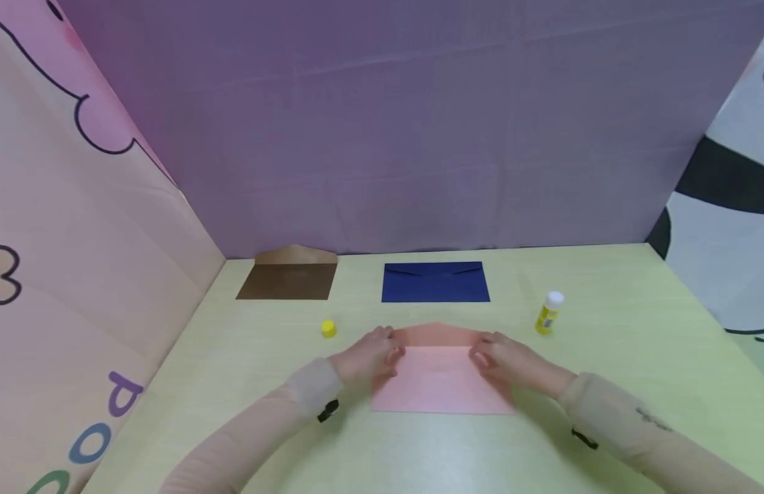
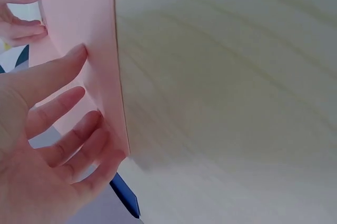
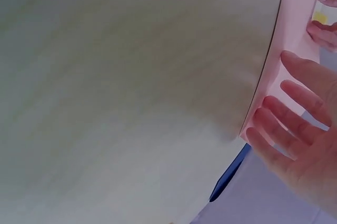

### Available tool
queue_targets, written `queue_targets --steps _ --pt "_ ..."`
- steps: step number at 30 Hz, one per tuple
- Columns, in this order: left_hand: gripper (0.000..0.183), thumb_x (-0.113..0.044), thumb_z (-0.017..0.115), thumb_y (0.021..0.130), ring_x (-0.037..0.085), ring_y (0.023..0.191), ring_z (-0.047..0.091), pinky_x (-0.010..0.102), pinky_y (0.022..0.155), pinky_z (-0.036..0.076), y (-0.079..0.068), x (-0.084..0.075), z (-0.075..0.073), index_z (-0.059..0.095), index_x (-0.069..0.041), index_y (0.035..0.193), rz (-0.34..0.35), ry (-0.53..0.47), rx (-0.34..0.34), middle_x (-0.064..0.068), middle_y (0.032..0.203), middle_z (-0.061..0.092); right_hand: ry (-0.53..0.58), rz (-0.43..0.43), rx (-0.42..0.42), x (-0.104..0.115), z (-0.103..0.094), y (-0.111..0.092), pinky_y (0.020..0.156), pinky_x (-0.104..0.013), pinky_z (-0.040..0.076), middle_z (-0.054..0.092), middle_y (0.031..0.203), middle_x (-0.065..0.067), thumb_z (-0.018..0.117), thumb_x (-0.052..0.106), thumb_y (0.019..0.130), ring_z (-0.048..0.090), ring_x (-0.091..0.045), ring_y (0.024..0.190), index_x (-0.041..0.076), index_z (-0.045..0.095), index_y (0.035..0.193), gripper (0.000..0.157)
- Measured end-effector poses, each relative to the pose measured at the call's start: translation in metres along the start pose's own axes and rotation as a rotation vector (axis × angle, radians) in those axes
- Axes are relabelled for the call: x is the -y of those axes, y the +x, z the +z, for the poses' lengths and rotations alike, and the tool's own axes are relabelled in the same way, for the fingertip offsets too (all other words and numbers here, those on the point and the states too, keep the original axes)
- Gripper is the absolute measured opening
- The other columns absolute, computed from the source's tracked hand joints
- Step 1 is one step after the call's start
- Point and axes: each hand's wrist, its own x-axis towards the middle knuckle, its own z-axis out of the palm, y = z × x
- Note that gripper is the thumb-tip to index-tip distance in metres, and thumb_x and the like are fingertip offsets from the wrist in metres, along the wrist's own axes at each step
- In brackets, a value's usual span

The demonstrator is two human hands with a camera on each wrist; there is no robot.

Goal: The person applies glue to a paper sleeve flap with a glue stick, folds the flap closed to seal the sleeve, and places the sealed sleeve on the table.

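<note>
A pink envelope (image 1: 442,381) lies on the table with its pointed flap (image 1: 437,335) on the far side, raised at the fold. My left hand (image 1: 374,353) touches the left end of the flap. In the left wrist view its thumb (image 2: 73,61) rests on the pink paper, apart from the other fingers, which are loosely bent at the paper's edge. At the flap's right end is my right hand (image 1: 502,353). The right wrist view shows its fingers (image 3: 287,121) spread and lightly bent, with tips against the envelope.
Behind the pink envelope lies a dark blue envelope (image 1: 436,283). A brown envelope (image 1: 287,281) with its flap up is at the back left. A yellow glue stick (image 1: 547,315) with a white top stands on the right. Left of the hands sits a small yellow cap (image 1: 329,328).
</note>
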Motion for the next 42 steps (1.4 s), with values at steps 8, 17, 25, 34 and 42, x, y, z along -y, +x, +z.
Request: queue_targets --steps 8,17,25,34,42 --pt "0.044 -0.022 0.069 0.076 0.019 0.102 0.039 0.031 0.089 0.038 0.001 0.001 -0.001 0.056 -0.008 0.116 0.070 0.051 -0.023 0.007 0.116 0.045 0.043 -0.084 -0.061 -0.003 0.004 -0.003 0.081 -0.039 0.048 0.056 0.108 -0.020 0.070 -0.001 0.069 0.052 -0.034 0.099 -0.005 0.060 0.103 0.035" --pt "0.051 -0.022 0.064 0.081 0.020 0.112 0.038 0.031 0.095 0.036 -0.001 0.003 0.001 0.047 -0.006 0.127 0.068 0.037 0.010 0.008 0.127 0.040 0.159 0.043 0.090 -0.004 0.002 -0.004 0.098 -0.049 0.029 0.036 0.133 -0.024 0.061 0.003 0.079 0.032 -0.040 0.122 -0.008 0.043 0.125 0.050" --pt "0.057 -0.025 0.060 0.084 0.021 0.123 0.032 0.033 0.101 0.031 -0.001 0.002 0.003 0.038 -0.007 0.134 0.007 0.013 0.065 0.007 0.137 0.033 0.249 0.081 0.140 -0.004 0.000 -0.005 0.099 -0.049 0.026 0.028 0.138 -0.023 0.057 0.005 0.083 0.026 -0.040 0.125 -0.006 0.037 0.129 0.051" --pt "0.058 -0.026 0.055 0.087 0.023 0.130 0.024 0.034 0.105 0.025 -0.003 0.004 0.004 0.032 -0.004 0.136 -0.002 -0.013 0.105 0.008 0.143 0.026 0.237 0.045 0.192 -0.006 -0.004 -0.006 0.098 -0.050 0.026 0.022 0.138 -0.028 0.054 0.009 0.087 0.023 -0.044 0.125 -0.012 0.032 0.130 0.053" --pt "0.058 -0.028 0.051 0.090 0.021 0.131 0.021 0.033 0.106 0.023 -0.003 0.005 0.007 0.028 -0.005 0.138 -0.005 0.021 0.132 0.006 0.145 0.021 0.271 0.091 0.245 -0.011 -0.005 -0.005 0.101 -0.051 0.020 0.016 0.141 -0.026 0.051 0.016 0.089 0.017 -0.043 0.127 -0.010 0.028 0.132 0.055"
